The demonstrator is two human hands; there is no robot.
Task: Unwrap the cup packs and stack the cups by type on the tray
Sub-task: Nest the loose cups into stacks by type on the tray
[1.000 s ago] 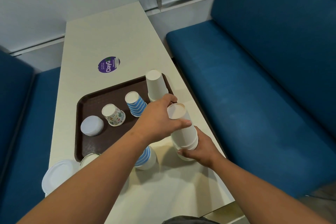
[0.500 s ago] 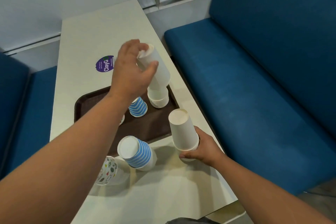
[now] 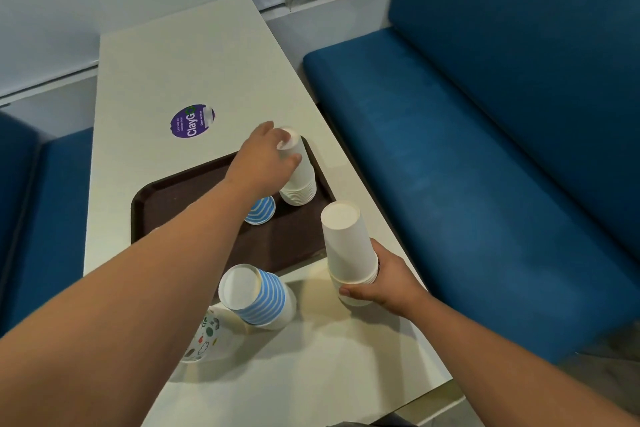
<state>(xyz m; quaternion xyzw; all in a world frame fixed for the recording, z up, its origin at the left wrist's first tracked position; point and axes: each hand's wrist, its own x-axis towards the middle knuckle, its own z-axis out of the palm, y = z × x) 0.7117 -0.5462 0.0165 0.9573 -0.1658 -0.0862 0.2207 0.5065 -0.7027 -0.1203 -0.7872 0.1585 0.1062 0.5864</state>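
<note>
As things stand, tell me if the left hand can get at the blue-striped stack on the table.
Probably yes. The left hand rests on the white stack on the tray; the blue-striped stack stands uncovered beside its forearm, nothing on top. It would have to let go and draw back first.

Brown tray [image 3: 180,198]; plain white cups [image 3: 301,180]; blue-and-white striped cups [image 3: 266,302]; white cup with coloured doodles [image 3: 207,340]; cream table [image 3: 166,73]; purple sticker [image 3: 192,121]; blue seats [image 3: 485,135]

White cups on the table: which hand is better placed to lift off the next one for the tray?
Left. The right hand grips that stack's base, steadying it; the left hand only holds the tray stack.
</note>
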